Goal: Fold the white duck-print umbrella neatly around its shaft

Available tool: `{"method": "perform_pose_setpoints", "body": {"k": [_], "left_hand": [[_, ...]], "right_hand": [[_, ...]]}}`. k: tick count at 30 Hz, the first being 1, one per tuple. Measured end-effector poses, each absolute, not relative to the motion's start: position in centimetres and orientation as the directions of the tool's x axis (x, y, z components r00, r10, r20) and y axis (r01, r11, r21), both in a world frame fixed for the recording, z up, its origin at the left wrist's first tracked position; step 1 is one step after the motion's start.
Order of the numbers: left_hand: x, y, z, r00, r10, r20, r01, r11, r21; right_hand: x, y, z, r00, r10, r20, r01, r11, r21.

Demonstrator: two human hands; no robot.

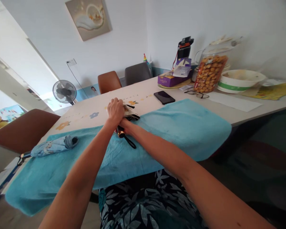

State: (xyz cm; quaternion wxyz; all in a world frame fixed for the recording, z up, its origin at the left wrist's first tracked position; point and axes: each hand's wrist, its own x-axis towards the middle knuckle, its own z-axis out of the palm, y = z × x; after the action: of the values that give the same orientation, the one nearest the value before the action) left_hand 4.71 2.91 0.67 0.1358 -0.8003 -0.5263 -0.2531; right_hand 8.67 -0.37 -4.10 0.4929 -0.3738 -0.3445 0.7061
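blue umbrella (52, 147) rolled, at left; pale umbrella (128, 111) bunched, edges loose, left hand (115, 111) and right hand (125, 125) fingers clasping it.

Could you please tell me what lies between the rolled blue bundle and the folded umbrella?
In the head view, the turquoise towel lies between the blue bundle and the folded umbrella, with the left forearm crossing over it.
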Motion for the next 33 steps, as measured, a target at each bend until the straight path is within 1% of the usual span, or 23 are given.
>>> {"method": "perform_pose_setpoints", "body": {"k": [1,3,5,7,8,9,11,12,13,14,16,18,21,23,25,27,29,31,33], "left_hand": [[4.2,3.2,0.7,0.227,0.78,0.583,0.911,-0.382,0.156],[2.9,3.9,0.3,-0.025,0.775,0.631,0.842,-0.323,0.431],[1.5,4.6,-0.4,-0.286,0.752,0.594,0.657,-0.297,0.692],[0.4,5.0,-1.4,-0.462,0.754,0.467,0.381,-0.306,0.872],[-0.1,5.1,-1.9,-0.514,0.77,0.378,0.229,-0.301,0.926],[-0.4,5.0,-2.4,-0.547,0.787,0.283,0.083,-0.286,0.955],[-0.7,4.7,-3.0,-0.582,0.805,0.116,-0.162,-0.255,0.953],[-0.8,4.5,-3.2,-0.591,0.804,0.07,-0.238,-0.257,0.937],[-0.8,4.2,-3.2,-0.6,0.798,0.055,-0.279,-0.273,0.921],[-0.8,3.9,-3.1,-0.611,0.789,0.064,-0.289,-0.298,0.91],[-0.7,3.5,-2.8,-0.625,0.771,0.12,-0.244,-0.338,0.909],[-0.6,3.2,-2.6,-0.631,0.764,0.139,-0.203,-0.336,0.92],[-0.5,3.1,-2.4,-0.627,0.775,0.076,-0.251,-0.293,0.922],[-0.9,3.2,-2.4,-0.605,0.796,0.006,-0.326,-0.255,0.911],[-1.7,3.4,-2.4,-0.536,0.839,-0.096,-0.438,-0.179,0.881],[-2.9,3.7,-2.5,-0.409,0.893,-0.188,-0.581,-0.096,0.808],[-4.0,4.1,-2.6,-0.271,0.935,-0.23,-0.687,-0.021,0.727],[-4.7,4.5,-2.8,-0.198,0.948,-0.248,-0.706,0.038,0.708],[-4.9,5.0,-3.1,-0.206,0.94,-0.271,-0.643,0.078,0.762]], "right_hand": [[8.6,-0.2,-4.3,-0.239,0.947,-0.216,-0.446,-0.304,-0.842],[8.5,0.0,-4.5,-0.251,0.928,-0.277,-0.46,-0.366,-0.809],[8.6,0.1,-4.6,-0.267,0.912,-0.311,-0.466,-0.405,-0.787],[8.8,0.0,-4.4,-0.28,0.908,-0.312,-0.464,-0.413,-0.784],[8.9,-0.2,-4.3,-0.287,0.908,-0.305,-0.462,-0.41,-0.786],[9.0,-0.3,-4.2,-0.292,0.91,-0.295,-0.462,-0.405,-0.789],[9.3,-0.6,-3.9,-0.303,0.911,-0.279,-0.465,-0.397,-0.792],[9.4,-0.7,-3.8,-0.303,0.913,-0.272,-0.468,-0.391,-0.792],[9.5,-0.8,-3.7,-0.297,0.917,-0.265,-0.473,-0.383,-0.794],[9.6,-0.9,-3.7,-0.287,0.922,-0.259,-0.477,-0.372,-0.796],[9.8,-1.0,-3.5,-0.257,0.933,-0.251,-0.478,-0.348,-0.807],[10.0,-1.1,-3.3,-0.198,0.944,-0.262,-0.451,-0.325,-0.831],[10.1,-1.1,-3.1,-0.083,0.955,-0.286,-0.376,-0.296,-0.878],[10.3,-1.1,-3.1,-0.046,0.963,-0.264,-0.342,-0.263,-0.902],[10.5,-0.9,-3.1,-0.035,0.972,-0.232,-0.316,-0.231,-0.92],[10.8,-0.7,-3.3,-0.024,0.976,-0.215,-0.285,-0.213,-0.934],[11.1,-0.5,-3.4,-0.015,0.979,-0.205,-0.261,-0.202,-0.944],[11.4,-0.5,-3.3,-0.017,0.982,-0.189,-0.255,-0.187,-0.949],[11.6,-0.6,-3.2,-0.031,0.984,-0.177,-0.256,-0.179,-0.95]]}}
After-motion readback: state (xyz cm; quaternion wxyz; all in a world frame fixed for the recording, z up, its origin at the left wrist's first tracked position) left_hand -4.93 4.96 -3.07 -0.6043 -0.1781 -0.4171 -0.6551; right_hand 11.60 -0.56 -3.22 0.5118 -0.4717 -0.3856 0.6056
